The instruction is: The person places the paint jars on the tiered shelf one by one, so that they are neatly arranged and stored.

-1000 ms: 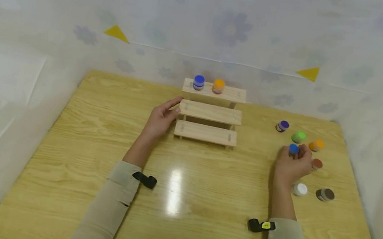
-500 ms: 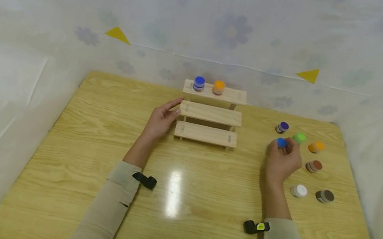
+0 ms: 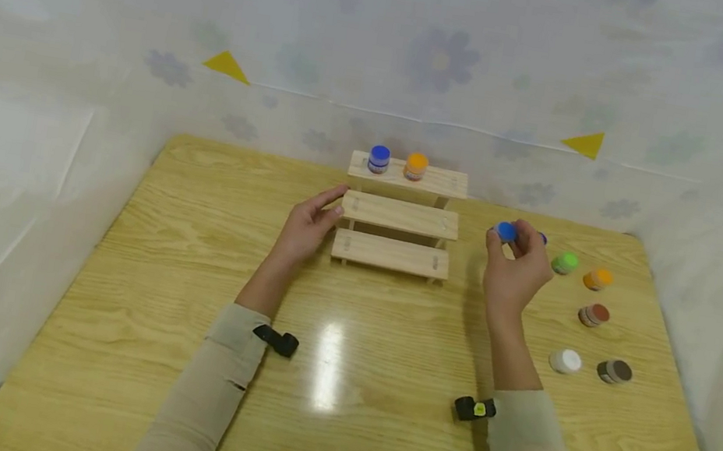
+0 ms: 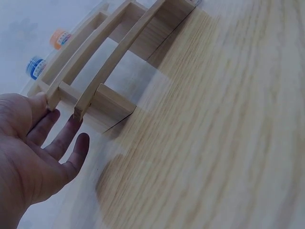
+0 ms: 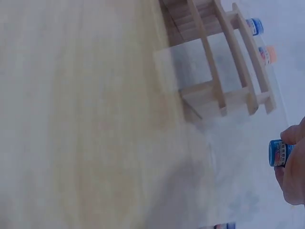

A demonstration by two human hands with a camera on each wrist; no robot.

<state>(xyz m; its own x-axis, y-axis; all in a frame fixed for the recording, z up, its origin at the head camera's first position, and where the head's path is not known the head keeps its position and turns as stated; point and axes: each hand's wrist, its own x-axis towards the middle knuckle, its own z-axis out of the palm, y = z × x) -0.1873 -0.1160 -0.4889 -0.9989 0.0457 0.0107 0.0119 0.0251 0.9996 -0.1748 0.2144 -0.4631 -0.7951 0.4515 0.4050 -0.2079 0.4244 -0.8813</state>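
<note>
A small wooden three-step display rack point(image 3: 400, 216) stands at the back middle of the table. My left hand point(image 3: 306, 231) is at its left side, holding the end of the middle step point(image 4: 88, 50) between thumb and fingers. To the right of the rack, my right hand point(image 3: 515, 274) pinches a blue-lidded paint jar point(image 3: 505, 232) between thumb and fingertips, above the table. The right wrist view shows this jar point(image 5: 279, 153) tilted, its printed label partly covered by the fingers. On the top step sit a blue paint jar point(image 3: 379, 160) and an orange paint jar point(image 3: 416, 167).
On the table's right side stand several more jars: green point(image 3: 565, 263), orange point(image 3: 598, 279), brown point(image 3: 594, 314), white point(image 3: 565, 361) and black point(image 3: 615, 371). A purple-blue jar point(image 3: 542, 239) is mostly hidden behind my right hand. Flower-patterned sheeting point(image 3: 440, 61) rises behind the table point(image 3: 190, 230).
My right hand has lifted the blue-lidded jar away from the other jars and carried it left and back, toward the rack. My left hand has stayed at the rack.
</note>
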